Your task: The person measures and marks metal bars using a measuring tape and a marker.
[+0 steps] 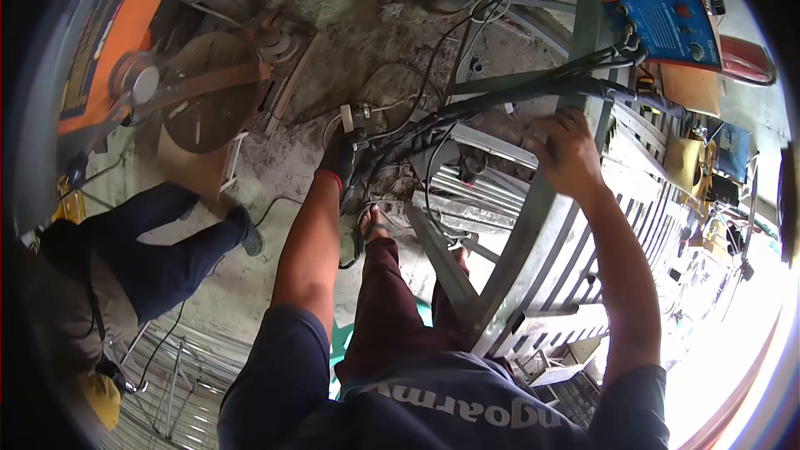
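My left hand, in a dark glove with a red cuff, is closed around a bundle of black cables at the middle of the view. These cables run right and up to a blue and orange welding machine. Bare and slightly blurred, my right hand is over the upright beam of a grey metal frame, just below the cables. Its fingers are bent and the thumb stands apart, with nothing seen between them.
An orange cut-off machine with a large round disc stands at upper left. Below it another person in dark trousers and a yellow cap bends over. Metal bars lie beyond the frame. Cables trail across the stained floor near my feet.
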`<control>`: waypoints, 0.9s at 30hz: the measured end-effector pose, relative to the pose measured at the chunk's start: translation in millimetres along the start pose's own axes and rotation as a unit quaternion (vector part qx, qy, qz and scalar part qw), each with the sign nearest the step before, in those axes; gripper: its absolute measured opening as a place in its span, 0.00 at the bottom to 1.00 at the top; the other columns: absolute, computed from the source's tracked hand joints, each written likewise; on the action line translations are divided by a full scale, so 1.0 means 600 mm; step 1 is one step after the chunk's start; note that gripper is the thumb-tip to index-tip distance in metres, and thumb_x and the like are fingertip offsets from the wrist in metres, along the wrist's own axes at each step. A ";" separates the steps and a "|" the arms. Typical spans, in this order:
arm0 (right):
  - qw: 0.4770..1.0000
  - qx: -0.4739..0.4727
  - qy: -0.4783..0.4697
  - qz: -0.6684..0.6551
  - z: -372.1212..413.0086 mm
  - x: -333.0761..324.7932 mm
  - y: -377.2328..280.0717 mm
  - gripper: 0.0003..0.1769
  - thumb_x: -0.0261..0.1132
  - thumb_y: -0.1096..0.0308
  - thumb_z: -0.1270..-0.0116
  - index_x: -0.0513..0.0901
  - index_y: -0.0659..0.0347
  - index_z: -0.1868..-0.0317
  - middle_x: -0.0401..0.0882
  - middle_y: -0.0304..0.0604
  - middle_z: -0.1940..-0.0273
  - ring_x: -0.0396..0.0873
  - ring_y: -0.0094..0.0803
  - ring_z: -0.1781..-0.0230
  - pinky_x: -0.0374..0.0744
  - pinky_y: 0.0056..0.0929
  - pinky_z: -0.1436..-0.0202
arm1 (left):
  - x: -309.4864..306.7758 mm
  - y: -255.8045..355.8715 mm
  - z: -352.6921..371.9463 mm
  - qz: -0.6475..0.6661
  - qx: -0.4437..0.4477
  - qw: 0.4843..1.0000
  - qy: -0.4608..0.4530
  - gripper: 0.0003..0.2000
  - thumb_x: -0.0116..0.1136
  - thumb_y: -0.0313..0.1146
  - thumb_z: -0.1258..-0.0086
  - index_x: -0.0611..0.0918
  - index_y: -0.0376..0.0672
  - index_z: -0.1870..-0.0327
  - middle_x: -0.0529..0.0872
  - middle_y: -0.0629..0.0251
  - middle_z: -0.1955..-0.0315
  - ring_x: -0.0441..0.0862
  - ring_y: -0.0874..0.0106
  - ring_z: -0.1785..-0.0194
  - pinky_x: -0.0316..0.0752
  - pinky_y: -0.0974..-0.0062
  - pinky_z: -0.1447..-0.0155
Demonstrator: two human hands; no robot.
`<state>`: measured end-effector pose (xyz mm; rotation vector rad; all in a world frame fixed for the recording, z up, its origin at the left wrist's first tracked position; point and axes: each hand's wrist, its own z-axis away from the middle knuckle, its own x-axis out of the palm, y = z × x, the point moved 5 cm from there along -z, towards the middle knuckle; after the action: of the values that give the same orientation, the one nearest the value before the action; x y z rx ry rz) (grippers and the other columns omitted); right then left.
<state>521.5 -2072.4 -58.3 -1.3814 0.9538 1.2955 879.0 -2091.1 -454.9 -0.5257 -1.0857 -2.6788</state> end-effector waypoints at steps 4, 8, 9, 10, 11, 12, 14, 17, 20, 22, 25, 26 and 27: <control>0.999 0.029 -0.026 -0.017 -0.016 0.004 0.003 0.20 0.80 0.64 0.37 0.91 0.56 0.45 0.94 0.46 0.51 0.86 0.52 0.44 0.78 0.46 0.28 | -0.053 -0.087 -0.195 -0.088 -0.027 0.996 0.014 0.13 0.73 0.40 0.27 0.87 0.48 0.47 0.86 0.74 0.65 0.81 0.77 0.64 0.73 0.70 0.59; 0.998 -0.023 0.008 -0.065 -0.015 0.013 0.024 0.17 0.78 0.71 0.42 0.91 0.62 0.52 0.91 0.48 0.59 0.87 0.50 0.59 0.81 0.48 0.38 | -0.082 -0.156 -0.390 -0.240 0.073 0.967 0.037 0.13 0.73 0.42 0.28 0.87 0.48 0.50 0.84 0.75 0.67 0.75 0.79 0.68 0.69 0.70 0.63; 0.998 -0.026 0.004 -0.056 -0.015 0.015 0.023 0.16 0.78 0.71 0.45 0.91 0.62 0.54 0.90 0.48 0.61 0.87 0.49 0.61 0.81 0.48 0.39 | -0.093 -0.185 -0.440 -0.283 0.099 0.954 0.011 0.14 0.73 0.43 0.27 0.87 0.47 0.48 0.86 0.73 0.64 0.78 0.75 0.64 0.72 0.66 0.59; 0.998 -0.027 -0.002 -0.049 -0.016 0.015 0.026 0.16 0.77 0.72 0.47 0.91 0.63 0.55 0.89 0.47 0.63 0.86 0.48 0.63 0.81 0.48 0.41 | -0.103 -0.214 -0.488 -0.324 0.126 0.938 -0.013 0.15 0.73 0.44 0.26 0.87 0.45 0.47 0.89 0.71 0.61 0.82 0.71 0.61 0.76 0.62 0.56; 0.999 -0.026 -0.009 -0.042 -0.018 0.016 0.026 0.16 0.77 0.72 0.49 0.91 0.63 0.57 0.88 0.47 0.65 0.86 0.48 0.65 0.81 0.48 0.42 | -0.084 -0.192 -0.489 -0.312 0.117 0.943 -0.004 0.16 0.72 0.45 0.25 0.87 0.44 0.46 0.90 0.67 0.58 0.85 0.67 0.58 0.78 0.59 0.53; 0.999 -0.027 -0.015 -0.035 -0.023 0.016 0.025 0.16 0.77 0.73 0.50 0.91 0.63 0.58 0.89 0.47 0.66 0.86 0.47 0.66 0.81 0.48 0.43 | -0.068 -0.185 -0.498 -0.346 0.135 0.929 -0.007 0.17 0.70 0.46 0.23 0.87 0.43 0.45 0.91 0.62 0.55 0.86 0.62 0.55 0.79 0.56 0.50; 0.999 -0.029 -0.029 -0.022 -0.033 0.016 0.024 0.16 0.77 0.75 0.52 0.91 0.64 0.60 0.89 0.46 0.67 0.86 0.45 0.67 0.80 0.48 0.44 | -0.055 -0.173 -0.523 -0.454 0.197 0.869 -0.020 0.19 0.65 0.47 0.18 0.87 0.40 0.40 0.92 0.51 0.48 0.89 0.53 0.47 0.80 0.52 0.43; 0.999 -0.040 -0.026 -0.015 -0.038 0.018 0.017 0.13 0.76 0.77 0.51 0.91 0.64 0.62 0.90 0.46 0.67 0.87 0.42 0.68 0.80 0.47 0.46 | -0.088 -0.230 -0.563 -0.519 0.081 0.851 0.000 0.24 0.55 0.49 0.13 0.85 0.38 0.33 0.89 0.39 0.40 0.88 0.44 0.40 0.81 0.49 0.38; 0.999 -0.028 -0.020 -0.024 -0.033 0.018 0.021 0.12 0.77 0.77 0.49 0.91 0.63 0.62 0.90 0.45 0.67 0.87 0.43 0.67 0.81 0.47 0.46 | -0.070 -0.211 -0.459 -0.647 0.016 0.761 0.046 0.30 0.45 0.53 0.10 0.78 0.38 0.22 0.85 0.37 0.32 0.84 0.42 0.30 0.79 0.47 0.29; 0.999 -0.027 -0.003 -0.018 -0.025 0.020 0.024 0.11 0.77 0.76 0.46 0.90 0.61 0.61 0.90 0.44 0.66 0.88 0.43 0.66 0.82 0.47 0.46 | -0.092 -0.255 -0.360 -0.668 -0.017 0.740 0.080 0.37 0.41 0.60 0.12 0.72 0.40 0.15 0.81 0.41 0.25 0.81 0.44 0.24 0.76 0.46 0.23; 1.000 0.008 0.003 -0.030 -0.016 0.018 0.027 0.08 0.77 0.72 0.40 0.90 0.57 0.59 0.90 0.43 0.65 0.89 0.44 0.63 0.82 0.48 0.41 | -0.149 -0.337 -0.198 -0.676 -0.154 0.714 0.099 0.45 0.36 0.71 0.16 0.67 0.47 0.10 0.76 0.48 0.18 0.77 0.49 0.18 0.70 0.41 0.19; 0.999 0.024 0.008 -0.041 -0.018 0.013 0.026 0.08 0.76 0.72 0.39 0.90 0.57 0.59 0.90 0.43 0.65 0.89 0.45 0.62 0.82 0.48 0.40 | -0.191 -0.390 -0.145 -0.641 -0.156 0.742 0.116 0.45 0.37 0.72 0.17 0.70 0.46 0.12 0.77 0.48 0.19 0.75 0.51 0.17 0.68 0.39 0.19; 0.999 0.022 0.021 -0.032 -0.014 0.015 0.026 0.07 0.77 0.70 0.37 0.91 0.56 0.58 0.91 0.44 0.65 0.89 0.47 0.61 0.81 0.46 0.36 | -0.153 -0.318 -0.044 -0.674 -0.181 0.710 0.098 0.47 0.43 0.72 0.18 0.67 0.40 0.12 0.83 0.39 0.26 0.84 0.44 0.26 0.79 0.47 0.25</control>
<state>509.6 -2083.4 -69.6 -1.3991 0.9529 1.1965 896.3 -1969.4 -629.1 0.9705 -1.0466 -4.0261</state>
